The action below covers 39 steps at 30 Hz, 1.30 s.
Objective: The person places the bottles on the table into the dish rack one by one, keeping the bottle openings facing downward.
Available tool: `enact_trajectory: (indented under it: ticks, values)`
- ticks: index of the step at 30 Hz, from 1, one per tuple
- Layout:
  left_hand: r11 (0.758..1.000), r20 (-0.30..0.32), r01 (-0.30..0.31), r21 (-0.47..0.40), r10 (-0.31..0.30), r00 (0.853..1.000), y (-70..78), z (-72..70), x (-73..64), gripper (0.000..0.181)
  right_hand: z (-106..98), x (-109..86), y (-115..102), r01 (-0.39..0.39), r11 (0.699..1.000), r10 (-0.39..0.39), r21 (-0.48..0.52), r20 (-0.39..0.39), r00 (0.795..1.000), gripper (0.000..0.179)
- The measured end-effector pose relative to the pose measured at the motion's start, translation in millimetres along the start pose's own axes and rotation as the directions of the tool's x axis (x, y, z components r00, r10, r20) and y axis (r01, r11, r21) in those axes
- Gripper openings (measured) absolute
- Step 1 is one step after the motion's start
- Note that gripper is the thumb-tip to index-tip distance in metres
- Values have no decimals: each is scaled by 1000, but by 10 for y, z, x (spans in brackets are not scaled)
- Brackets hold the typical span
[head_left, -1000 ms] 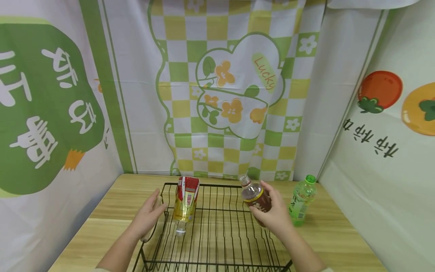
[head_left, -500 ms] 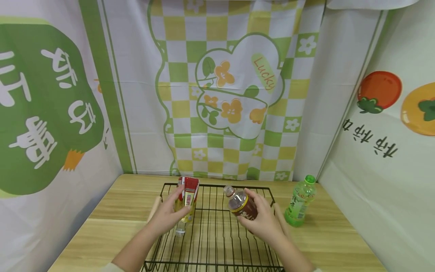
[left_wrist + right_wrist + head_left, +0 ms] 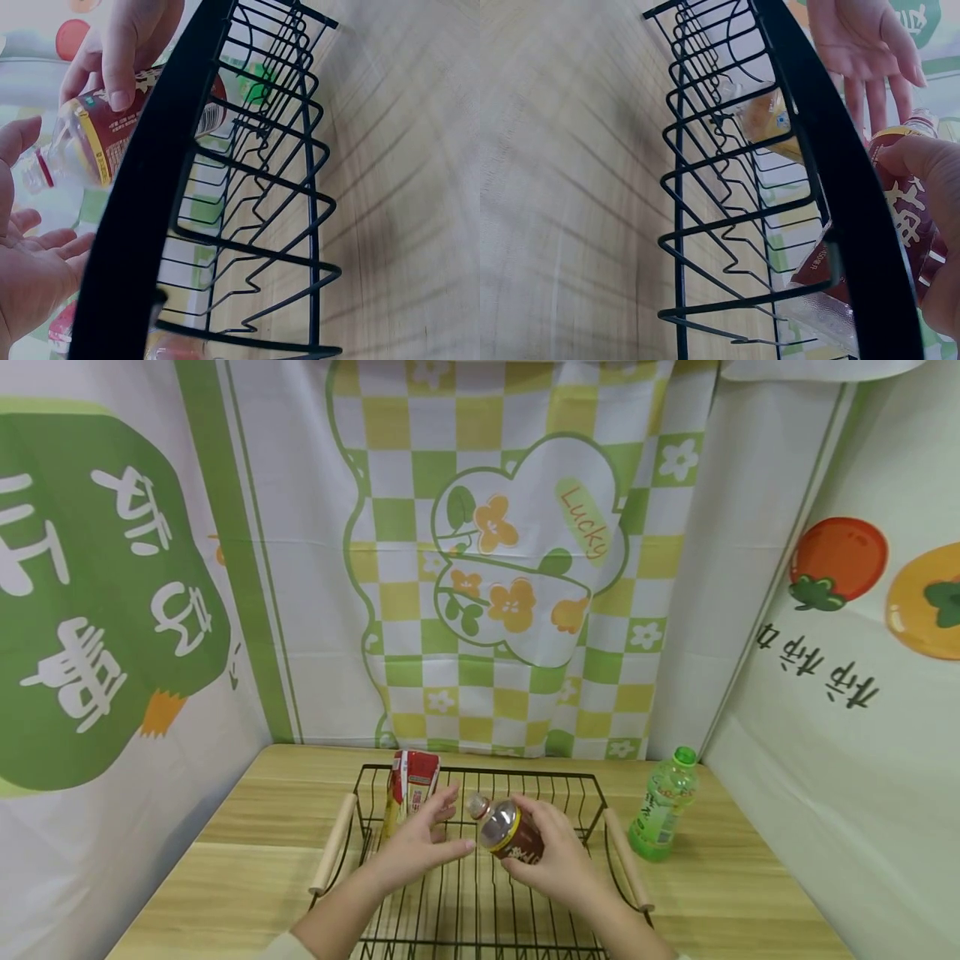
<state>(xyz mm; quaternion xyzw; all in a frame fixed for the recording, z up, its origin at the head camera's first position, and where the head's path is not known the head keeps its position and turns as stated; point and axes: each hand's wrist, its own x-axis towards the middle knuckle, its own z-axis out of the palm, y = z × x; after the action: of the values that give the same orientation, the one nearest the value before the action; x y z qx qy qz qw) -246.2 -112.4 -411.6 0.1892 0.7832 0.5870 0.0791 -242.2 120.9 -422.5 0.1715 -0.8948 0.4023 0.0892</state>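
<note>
There's a way down from above into the back right of the wire basket [image 3: 146,210], but its wire sides and rim bar a low approach. On the left, the red-and-gold pouch [image 3: 416,770] sits partly screened by the left hand [image 3: 416,850]. The brown bottle [image 3: 519,839] in the right hand [image 3: 557,860] blocks the middle. Between the right wooden handle [image 3: 628,860] and the green bottle [image 3: 663,806], passage over the table [image 3: 225,868] is narrow.
</note>
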Motion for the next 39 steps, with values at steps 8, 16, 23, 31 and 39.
enact_trajectory:
  ticks: [8, 16, 23, 31, 39]
  values:
    - [1000, 45, -11, -16, 12, 999, -29, 59, 59, 96, 56, -32, -16, 75, 997, -73, -24, 75, 995, 79]
    - [999, 57, -28, 14, 27, 998, -55, 78, 68, 98, 96, -52, -9, 157, 986, -150, -58, 115, 982, 74]
    - [993, 64, -21, 116, 13, 998, -80, 70, 63, 79, 110, -62, -39, 188, 976, -170, -114, 156, 973, 74]
    - [989, 81, -30, 145, 19, 997, -82, 66, 51, 62, 126, -79, -64, 176, 976, -146, -129, 210, 967, 73]
    - [978, 75, -37, 207, 21, 997, -94, 66, 54, 64, 143, -76, -39, 222, 962, -187, -156, 212, 959, 74]
